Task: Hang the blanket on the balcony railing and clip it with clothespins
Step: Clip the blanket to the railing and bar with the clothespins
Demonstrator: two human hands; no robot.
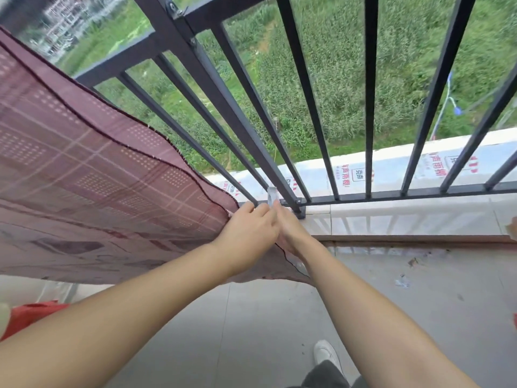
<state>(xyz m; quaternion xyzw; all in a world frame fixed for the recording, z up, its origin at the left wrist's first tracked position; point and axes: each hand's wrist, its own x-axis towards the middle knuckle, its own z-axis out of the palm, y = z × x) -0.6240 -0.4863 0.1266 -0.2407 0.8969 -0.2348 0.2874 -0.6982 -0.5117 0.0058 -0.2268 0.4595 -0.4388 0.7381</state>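
A maroon plaid blanket hangs over the black balcony railing on the left and drapes down toward the floor. Both hands meet at its lower right corner, near the railing's bottom bar. My left hand grips the blanket's edge there. My right hand pinches a pale, translucent clothespin that points up against the bars. Whether the clothespin's jaws bite the cloth is hidden by my fingers.
A white ledge with printed plastic film runs under the railing. Grey balcony floor lies below, with debris at the right. A red object sits at the lower left. My shoe shows at the bottom. Green field lies far below.
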